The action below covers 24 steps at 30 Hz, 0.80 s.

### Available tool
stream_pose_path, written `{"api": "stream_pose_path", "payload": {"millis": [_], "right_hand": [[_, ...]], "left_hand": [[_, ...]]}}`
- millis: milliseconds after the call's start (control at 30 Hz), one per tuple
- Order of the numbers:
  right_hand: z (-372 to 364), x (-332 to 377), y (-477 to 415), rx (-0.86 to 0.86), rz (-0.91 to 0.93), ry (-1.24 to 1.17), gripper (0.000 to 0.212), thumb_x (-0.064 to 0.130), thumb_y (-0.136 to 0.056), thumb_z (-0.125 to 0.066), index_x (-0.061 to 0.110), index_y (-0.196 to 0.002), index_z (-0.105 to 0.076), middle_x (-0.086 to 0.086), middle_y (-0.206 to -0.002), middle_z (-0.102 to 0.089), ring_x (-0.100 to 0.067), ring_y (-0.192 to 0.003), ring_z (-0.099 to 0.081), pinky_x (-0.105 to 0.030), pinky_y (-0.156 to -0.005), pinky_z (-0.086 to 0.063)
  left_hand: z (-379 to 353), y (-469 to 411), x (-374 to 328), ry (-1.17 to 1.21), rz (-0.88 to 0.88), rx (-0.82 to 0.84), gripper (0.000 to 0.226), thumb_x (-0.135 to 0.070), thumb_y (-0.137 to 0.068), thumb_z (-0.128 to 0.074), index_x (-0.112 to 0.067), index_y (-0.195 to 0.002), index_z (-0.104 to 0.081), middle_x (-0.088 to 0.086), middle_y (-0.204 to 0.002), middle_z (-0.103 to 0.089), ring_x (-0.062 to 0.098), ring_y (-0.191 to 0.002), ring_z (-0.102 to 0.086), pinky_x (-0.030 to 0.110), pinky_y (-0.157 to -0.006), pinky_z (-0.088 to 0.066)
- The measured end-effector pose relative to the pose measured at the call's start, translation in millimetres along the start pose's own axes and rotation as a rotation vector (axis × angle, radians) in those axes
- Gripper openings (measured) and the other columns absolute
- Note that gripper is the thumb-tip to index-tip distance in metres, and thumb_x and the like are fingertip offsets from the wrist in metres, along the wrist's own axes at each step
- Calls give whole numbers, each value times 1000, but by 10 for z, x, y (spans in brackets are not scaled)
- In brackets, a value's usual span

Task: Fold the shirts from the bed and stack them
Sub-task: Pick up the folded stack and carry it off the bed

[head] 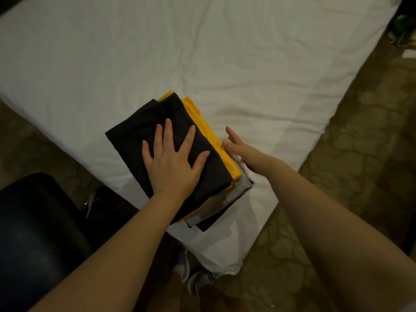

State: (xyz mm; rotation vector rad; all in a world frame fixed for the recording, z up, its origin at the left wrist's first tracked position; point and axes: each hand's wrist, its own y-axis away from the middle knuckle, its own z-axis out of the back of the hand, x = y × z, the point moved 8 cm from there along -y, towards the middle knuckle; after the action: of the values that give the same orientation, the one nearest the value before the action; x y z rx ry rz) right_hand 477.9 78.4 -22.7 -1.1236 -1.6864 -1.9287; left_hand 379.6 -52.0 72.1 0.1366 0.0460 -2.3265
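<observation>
A stack of folded shirts lies near the corner of the white bed (202, 52). On top is a black shirt (135, 136), under it a yellow shirt (211, 136), then a grey shirt (242, 188) and a black one (209, 224) at the bottom. My left hand (173, 161) lies flat on the black top shirt with its fingers spread, pressing it down. My right hand (240, 149) is held edge-on with straight fingers against the right side of the stack, touching the yellow shirt's edge.
A black chair (38, 233) stands at the lower left beside the bed. Patterned carpet (351, 167) runs along the bed's right side, with some shoes or items (403, 30) on the floor at the upper right. My feet in light shoes (193, 273) show below the bed corner.
</observation>
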Motion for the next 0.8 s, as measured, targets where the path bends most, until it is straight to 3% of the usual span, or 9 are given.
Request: {"api": "stream_pose_path", "payload": {"millis": [133,233,467,533,633,700,800], "right_hand": [[14,-45,-76,-13,-15,-10,65,47,-96,-35,33,-150,-1,2,-158,-9,-21,-144,-14,-32,-106,-20],[-92,-43,-119,40,-18,-1,65,44,-97,-35,29,-151,-1,0,-156,-16,-22,-140,-24,-25,-100,-26],[-248,-97,-255,92,-80,-61,82,59,-85,-46,34,-149,-1,-1,-157,-14,-26,-139,-27,-38,-110,-29],[-310,-45,-262,108,-118,-66,93,67,-77,-51,31,-150,-7,1,-156,-17,-25,-139,-29,-40,-112,-29],[-453,-21,-332,157,-115,51,112,77,-54,-68,21,-144,-31,-4,-140,-48,-24,-120,-54,-45,-104,-42],[-494,-20,-381,152,-110,77,116,79,-46,-71,18,-139,-39,-5,-128,-58,-24,-110,-61,-44,-99,-47],[-535,117,-367,162,-68,134,101,73,-60,-65,17,-140,-36,-6,-133,-54,-21,-113,-58,-39,-100,-46]], "left_hand": [[-22,21,37,-21,-20,-39,64,-66,-86,-21,-37,-141,-35,12,-154,-23,30,-142,-19,53,-109,-12],[-38,49,72,-19,-29,-57,62,-65,-87,-25,-36,-140,-37,13,-153,-26,32,-141,-22,54,-108,-15],[4,165,384,46,1,-72,61,-62,-86,-27,-34,-140,-39,16,-152,-26,35,-140,-23,58,-108,-17],[11,216,553,95,20,-72,61,-62,-87,-27,-33,-140,-39,16,-152,-25,35,-140,-21,59,-108,-16],[36,266,644,117,7,-78,60,-60,-87,-29,-33,-140,-38,17,-152,-26,36,-140,-21,60,-107,-16],[50,243,606,125,-9,-73,59,-61,-86,-30,-35,-139,-37,17,-152,-26,35,-139,-21,58,-107,-16],[44,228,644,131,-15,-73,59,-63,-86,-28,-38,-139,-33,16,-151,-27,34,-139,-21,58,-107,-18]]}}
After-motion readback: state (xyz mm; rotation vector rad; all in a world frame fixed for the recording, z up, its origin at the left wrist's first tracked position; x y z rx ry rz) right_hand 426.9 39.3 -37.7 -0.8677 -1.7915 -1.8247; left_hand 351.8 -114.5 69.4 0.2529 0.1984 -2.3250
